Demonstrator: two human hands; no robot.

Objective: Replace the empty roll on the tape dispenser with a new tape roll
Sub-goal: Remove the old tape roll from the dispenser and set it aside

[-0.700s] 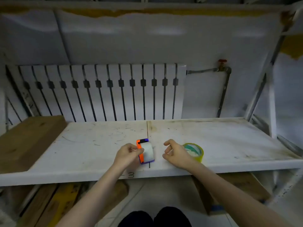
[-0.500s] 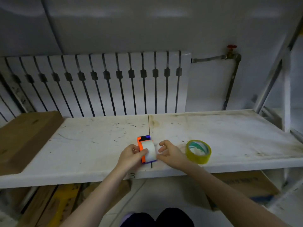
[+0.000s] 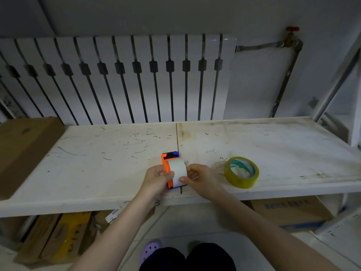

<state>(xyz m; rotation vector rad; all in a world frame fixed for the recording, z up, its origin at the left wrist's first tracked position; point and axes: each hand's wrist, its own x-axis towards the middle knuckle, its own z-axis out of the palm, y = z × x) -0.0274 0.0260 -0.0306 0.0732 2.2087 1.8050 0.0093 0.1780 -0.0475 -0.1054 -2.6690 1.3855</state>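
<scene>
An orange and blue tape dispenser (image 3: 166,161) lies near the front edge of the white shelf (image 3: 97,163), with a pale empty roll (image 3: 176,168) seated in it. My left hand (image 3: 156,178) grips the dispenser's orange left side. On the other side, my right hand (image 3: 197,178) pinches the empty roll with thumb and fingers. A new yellow tape roll (image 3: 241,172) with a green and white core lies flat on the shelf, just right of my right hand and apart from it.
A brown cardboard box (image 3: 23,145) sits on the shelf's left end. A white radiator (image 3: 121,79) and a pipe with a red valve (image 3: 292,30) stand behind. More cardboard boxes (image 3: 289,212) lie under the shelf. A metal frame post (image 3: 338,75) rises at right.
My right hand has moved left from beside the yellow roll onto the empty roll and closed on it. The left hand stays on the dispenser. The camera has tilted down.
</scene>
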